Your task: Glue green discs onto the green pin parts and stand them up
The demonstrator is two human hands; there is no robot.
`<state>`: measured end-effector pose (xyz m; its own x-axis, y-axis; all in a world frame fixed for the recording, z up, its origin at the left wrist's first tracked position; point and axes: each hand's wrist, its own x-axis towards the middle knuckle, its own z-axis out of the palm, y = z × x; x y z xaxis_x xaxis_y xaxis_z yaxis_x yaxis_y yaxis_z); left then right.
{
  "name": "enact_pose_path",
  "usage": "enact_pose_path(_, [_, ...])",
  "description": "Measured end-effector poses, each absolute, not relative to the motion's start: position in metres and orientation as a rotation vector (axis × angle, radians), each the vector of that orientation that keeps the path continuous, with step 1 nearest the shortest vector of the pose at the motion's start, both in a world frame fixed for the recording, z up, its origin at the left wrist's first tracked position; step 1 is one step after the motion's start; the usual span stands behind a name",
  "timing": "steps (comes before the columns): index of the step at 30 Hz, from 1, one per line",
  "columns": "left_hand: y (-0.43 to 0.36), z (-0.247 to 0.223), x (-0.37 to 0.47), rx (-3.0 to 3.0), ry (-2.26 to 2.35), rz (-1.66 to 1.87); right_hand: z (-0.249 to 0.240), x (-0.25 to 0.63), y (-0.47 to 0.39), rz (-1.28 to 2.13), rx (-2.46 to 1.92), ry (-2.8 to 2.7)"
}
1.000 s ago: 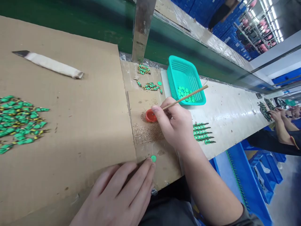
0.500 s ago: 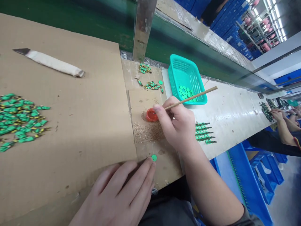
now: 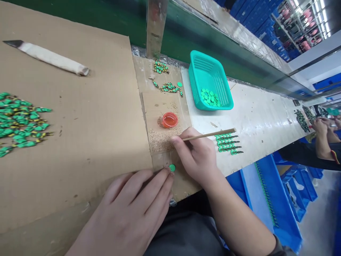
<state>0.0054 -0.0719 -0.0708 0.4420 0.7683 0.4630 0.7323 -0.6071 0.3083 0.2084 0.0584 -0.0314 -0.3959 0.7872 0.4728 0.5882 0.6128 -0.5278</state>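
My right hand (image 3: 198, 154) pinches a thin wooden stick (image 3: 210, 134) between thumb and fingers. Its lower tip, mostly hidden by the thumb, is over small brown grains (image 3: 160, 140) scattered on the cardboard. Just beyond the grains stands a small red cup (image 3: 169, 121) of shiny liquid. My left hand (image 3: 133, 206) rests palm down at the near edge, fingers together, its fingertips holding a flat green disc (image 3: 172, 167) against the cardboard. The left thumb is hidden.
A turquoise basket (image 3: 195, 85) holds green discs. Rows of green pieces with dark tails (image 3: 226, 142) lie at right. Green-and-yellow pieces (image 3: 21, 124) are piled at left, below a wrapped blade (image 3: 50, 58). A co-worker's hands (image 3: 319, 124) are far right.
My right hand has drawn the stick back from the red cup toward me, over the grains. My left hand stays at the green disc. The whole view has shifted slightly.
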Motion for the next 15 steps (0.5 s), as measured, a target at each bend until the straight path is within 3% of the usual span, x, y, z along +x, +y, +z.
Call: enact_pose_path(15, [-0.063,-0.057,0.005,2.677,1.368,0.869,-0.03,0.209,0.056,0.391,-1.069,-2.069])
